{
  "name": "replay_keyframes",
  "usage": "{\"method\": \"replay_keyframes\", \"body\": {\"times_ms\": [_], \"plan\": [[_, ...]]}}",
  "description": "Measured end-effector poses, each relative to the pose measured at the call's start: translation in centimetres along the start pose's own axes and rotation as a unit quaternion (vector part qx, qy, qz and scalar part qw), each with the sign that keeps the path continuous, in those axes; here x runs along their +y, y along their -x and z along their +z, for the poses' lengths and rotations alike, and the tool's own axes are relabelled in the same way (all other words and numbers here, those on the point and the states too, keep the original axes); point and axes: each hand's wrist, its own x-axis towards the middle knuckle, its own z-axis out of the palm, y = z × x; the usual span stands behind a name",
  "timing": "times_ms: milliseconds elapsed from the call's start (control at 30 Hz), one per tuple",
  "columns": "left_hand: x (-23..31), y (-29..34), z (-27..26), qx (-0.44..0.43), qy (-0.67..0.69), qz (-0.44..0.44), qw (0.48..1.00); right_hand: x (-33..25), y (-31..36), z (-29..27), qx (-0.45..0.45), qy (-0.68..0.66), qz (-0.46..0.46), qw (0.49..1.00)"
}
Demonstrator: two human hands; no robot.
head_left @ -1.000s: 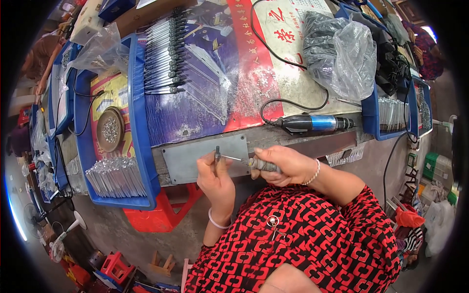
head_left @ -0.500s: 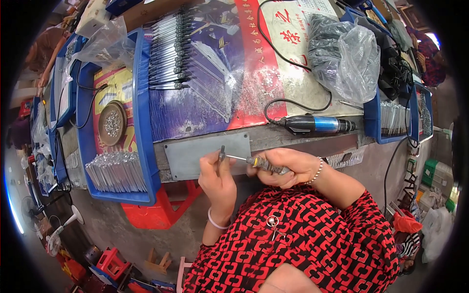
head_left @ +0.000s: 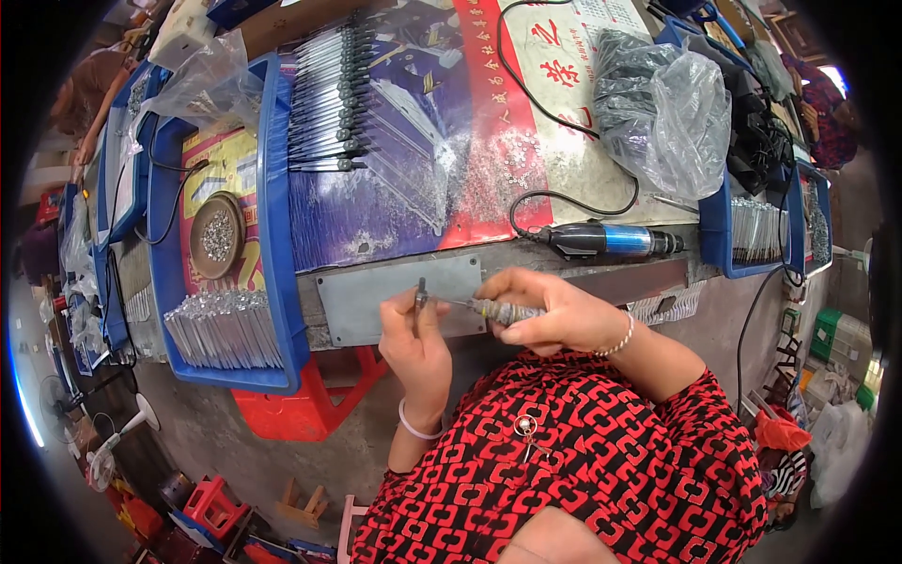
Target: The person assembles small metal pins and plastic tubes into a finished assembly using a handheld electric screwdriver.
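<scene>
Pinched one small dark part [head_left: 421,290] in left hand [head_left: 416,352] beside one grey plate [head_left: 365,305]; gripped one screwdriver [head_left: 512,312] in right hand [head_left: 568,315], aimed its blade [head_left: 455,301] at part. Counted one power driver [head_left: 606,240] on bench [head_left: 526,260], one round dish [head_left: 237,224] inside blue tray [head_left: 275,235]. Noted large red characters [head_left: 564,72] on printed sheet [head_left: 451,132]. Glimpsed one green box [head_left: 827,334] far right.

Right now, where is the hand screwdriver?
In the head view, the hand screwdriver is in the right hand, below the blue-and-black power tool, pointing left toward the small dark part in the left hand.
</scene>
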Motion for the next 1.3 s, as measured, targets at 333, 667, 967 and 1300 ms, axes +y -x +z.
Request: {"method": "replay_keyframes", "body": {"times_ms": [333, 667, 967, 1300], "plan": [[0.7, 0.6, 0.6, 0.003, -0.042, 0.059, 0.997, -1.2, 0.5, -2.0, -0.162, -0.361, 0.271, 0.878], [-0.2, 0.1, 0.3, -0.020, -0.004, -0.015, 1.000, -2.8, 1.3, 2.1, 0.079, 0.439, -0.125, 0.886], [0.1, 0.3, 0.3, -0.011, -0.024, 0.017, 1.000, -2.9, 0.3, 0.3, 0.028, 0.128, 0.066, 0.989], [-0.4, 0.3, 0.5, -0.009, 0.014, -0.023, 1.000, -3.2, 0.2, 1.3, 0.092, 0.276, 0.025, 0.956]]}}
